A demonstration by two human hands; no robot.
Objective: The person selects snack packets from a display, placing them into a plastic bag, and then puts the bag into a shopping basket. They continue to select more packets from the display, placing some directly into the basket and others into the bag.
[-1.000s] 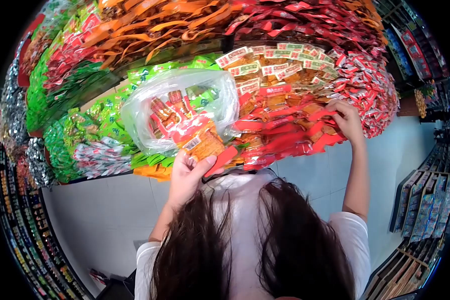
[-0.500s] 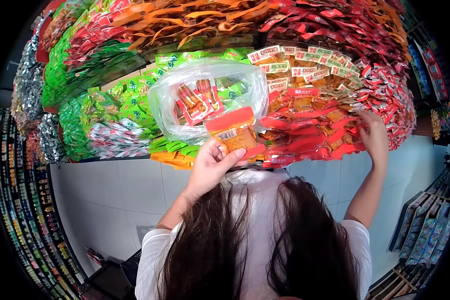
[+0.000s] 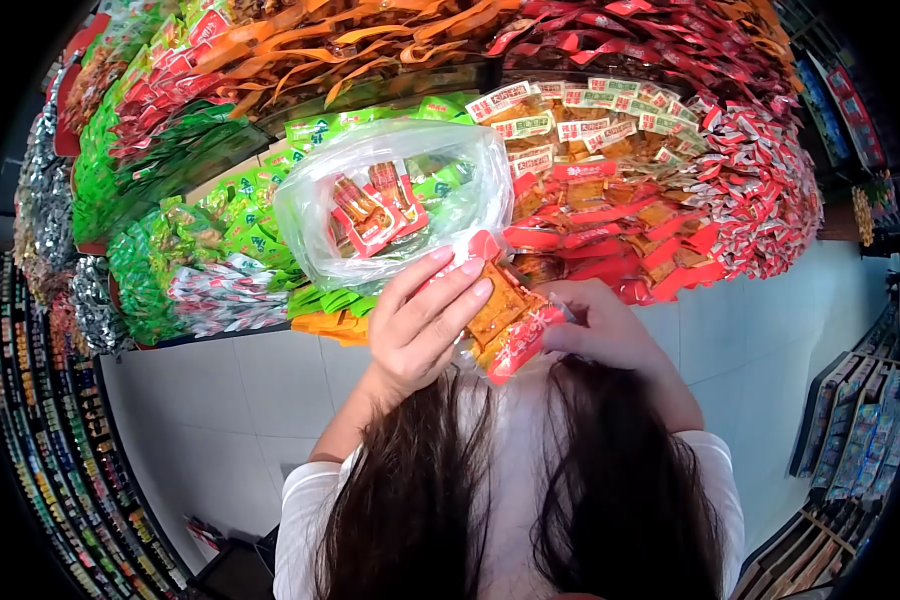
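Observation:
My left hand (image 3: 422, 325) holds a red snack packet (image 3: 505, 310) with brown pieces showing through its clear window, fingers across its upper left side. At the packet's right edge, my right hand (image 3: 592, 322) pinches with thumb and fingers. Just behind the packet, a clear plastic bag (image 3: 305, 205) lies open on the display, with red packets (image 3: 372, 215) inside. The lower part of the bag is near my left fingertips. Green packets show through its right side.
Green packets (image 3: 255, 215) fill the display on the left. Red packets (image 3: 610, 230) and white-labelled ones (image 3: 580, 125) lie on the right, with orange-topped packets (image 3: 370, 40) behind. Shelves (image 3: 855, 430) stand at the right and a dark rack (image 3: 60, 430) at the left.
My right hand has come from the red packets at the right to the held packet. The packet now shows its windowed front, tilted, instead of its barcode side. The view has shifted slightly.

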